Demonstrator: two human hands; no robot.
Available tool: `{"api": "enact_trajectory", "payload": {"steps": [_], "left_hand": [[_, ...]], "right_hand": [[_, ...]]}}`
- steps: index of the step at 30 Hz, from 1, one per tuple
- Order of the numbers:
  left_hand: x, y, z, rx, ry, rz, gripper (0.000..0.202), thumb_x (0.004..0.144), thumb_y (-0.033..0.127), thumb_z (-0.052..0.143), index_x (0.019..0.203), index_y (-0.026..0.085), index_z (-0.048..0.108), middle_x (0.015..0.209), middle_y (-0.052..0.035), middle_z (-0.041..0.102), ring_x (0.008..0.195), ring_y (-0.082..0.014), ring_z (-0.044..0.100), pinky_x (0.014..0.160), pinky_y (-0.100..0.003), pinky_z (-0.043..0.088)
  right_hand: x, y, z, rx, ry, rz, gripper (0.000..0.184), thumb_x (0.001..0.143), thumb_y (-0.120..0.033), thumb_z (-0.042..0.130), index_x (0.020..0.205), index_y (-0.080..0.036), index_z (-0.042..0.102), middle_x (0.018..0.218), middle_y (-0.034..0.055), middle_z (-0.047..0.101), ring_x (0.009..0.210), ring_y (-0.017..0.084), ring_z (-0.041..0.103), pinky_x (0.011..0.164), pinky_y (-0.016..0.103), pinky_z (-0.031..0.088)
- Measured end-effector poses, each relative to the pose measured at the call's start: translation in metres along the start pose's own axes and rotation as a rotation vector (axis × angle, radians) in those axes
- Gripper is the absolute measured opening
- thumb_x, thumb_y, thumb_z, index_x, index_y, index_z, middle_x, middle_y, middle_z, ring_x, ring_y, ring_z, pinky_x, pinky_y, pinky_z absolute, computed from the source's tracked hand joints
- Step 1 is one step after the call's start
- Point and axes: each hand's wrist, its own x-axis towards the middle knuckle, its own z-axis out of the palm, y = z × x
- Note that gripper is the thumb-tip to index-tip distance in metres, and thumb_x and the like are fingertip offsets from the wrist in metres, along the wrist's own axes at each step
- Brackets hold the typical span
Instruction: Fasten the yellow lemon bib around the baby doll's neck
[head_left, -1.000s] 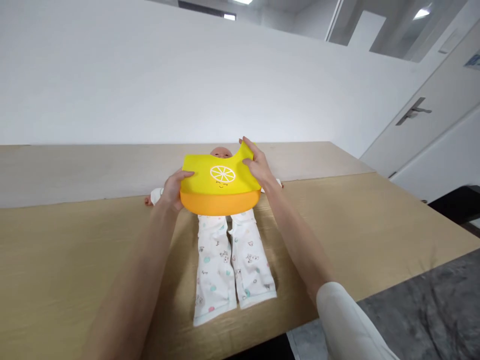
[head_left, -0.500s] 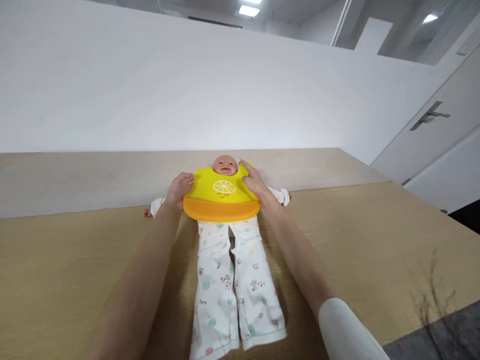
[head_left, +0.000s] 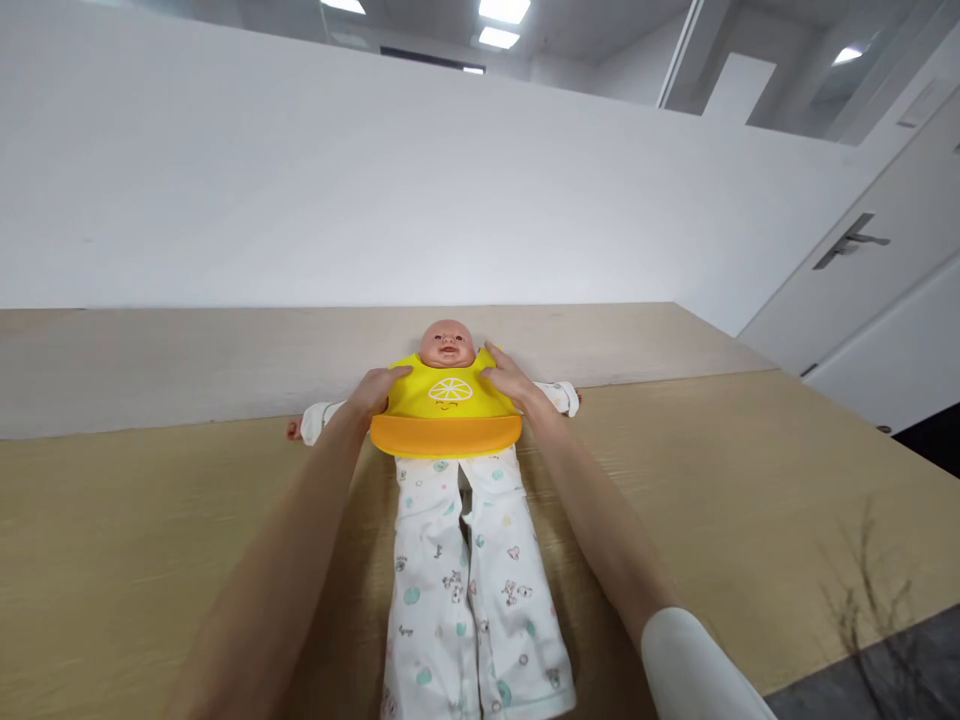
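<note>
A baby doll [head_left: 448,345] lies on its back, face up, in white printed clothes [head_left: 450,570] with its arms spread. Over its chest is a yellow bib [head_left: 420,398] with a white citrus-slice print and an orange catch pocket [head_left: 446,437] along the bottom. My left hand [head_left: 377,387] grips the bib's upper left side, thumb on the front, other fingers hidden behind. On the upper right side my right hand [head_left: 513,380] pinches the bib near the doll's shoulder, its thumb on the front and a finger stretched up along the edge.
The doll rests on a light wooden surface [head_left: 150,530], its head by a paler raised strip [head_left: 187,365] along a white wall [head_left: 337,180]. To the right is a door with a metal handle [head_left: 851,240]. Thin dry twigs [head_left: 862,590] show at the lower right.
The bib now sits lower below the doll's chin, showing more of its head. My left hand has shifted up and inward on the bib, its thumb now over the front.
</note>
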Motion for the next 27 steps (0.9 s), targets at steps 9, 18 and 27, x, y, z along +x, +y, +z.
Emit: {"api": "enact_trajectory", "payload": {"steps": [9,18,27], "left_hand": [[-0.037,0.001,-0.017,-0.008,-0.072,-0.077,0.033,0.056,0.03,0.076,0.083,0.012,0.068,0.068,-0.0061,0.071,0.055,-0.0205,0.065,0.049,-0.028,0.049],[-0.046,0.0,0.001,-0.032,0.005,-0.026,0.034,0.053,0.038,0.08,0.075,0.015,0.066,0.065,-0.004,0.07,0.055,-0.0193,0.064,0.051,-0.027,0.048],[-0.051,0.01,0.006,0.004,0.147,-0.002,0.013,0.055,0.021,0.073,0.061,0.016,0.063,0.052,-0.0033,0.064,0.048,-0.0203,0.06,0.047,-0.029,0.044]], "right_hand": [[-0.023,0.0,-0.009,-0.04,-0.141,0.024,0.052,0.076,-0.028,0.06,0.125,-0.009,0.06,0.124,0.0124,0.063,0.106,0.028,0.064,0.089,0.034,0.053],[-0.017,-0.002,0.005,0.12,0.029,0.098,0.056,0.07,-0.026,0.063,0.124,-0.012,0.058,0.101,0.0067,0.069,0.082,0.02,0.066,0.063,0.023,0.049],[-0.02,-0.007,0.008,0.274,0.114,0.056,0.045,0.071,-0.019,0.062,0.116,-0.012,0.062,0.097,0.0052,0.068,0.078,0.015,0.063,0.067,0.022,0.048]]}}
